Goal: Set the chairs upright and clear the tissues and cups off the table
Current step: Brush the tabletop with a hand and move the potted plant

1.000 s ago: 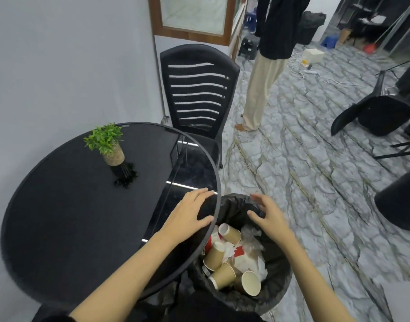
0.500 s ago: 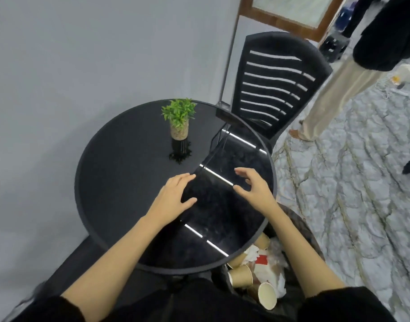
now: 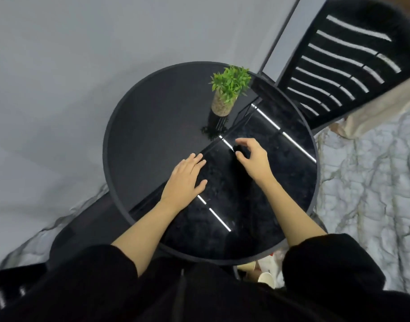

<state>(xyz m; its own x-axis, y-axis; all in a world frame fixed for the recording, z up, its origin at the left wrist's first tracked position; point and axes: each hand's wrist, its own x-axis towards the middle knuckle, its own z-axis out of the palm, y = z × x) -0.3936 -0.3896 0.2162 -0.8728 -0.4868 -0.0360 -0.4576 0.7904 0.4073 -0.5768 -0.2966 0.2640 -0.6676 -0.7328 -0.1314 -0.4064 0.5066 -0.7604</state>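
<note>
The round black table [image 3: 152, 126] fills the middle of the view, and only a small potted plant [image 3: 229, 91] stands on it. My left hand [image 3: 185, 180] hovers palm down over the tabletop with fingers spread and holds nothing. Beside it, my right hand [image 3: 252, 159] is curled loosely above the glossy surface, also with nothing in it. A black slatted chair [image 3: 343, 63] stands upright behind the table at the right. Paper cups and tissues [image 3: 264, 273] lie in a bin below the table's near edge, mostly hidden by my sleeve.
A grey wall [image 3: 59, 66] runs along the left, close to the table. Grey marbled floor [image 3: 373, 194] lies to the right. A person's beige trouser leg [image 3: 380, 108] crosses the right edge by the chair. A dark chair seat [image 3: 83, 233] sits at the lower left.
My view has swung from the bin to the tabletop. Both hands moved from the bin's rim to above the middle of the table. They hold nothing throughout.
</note>
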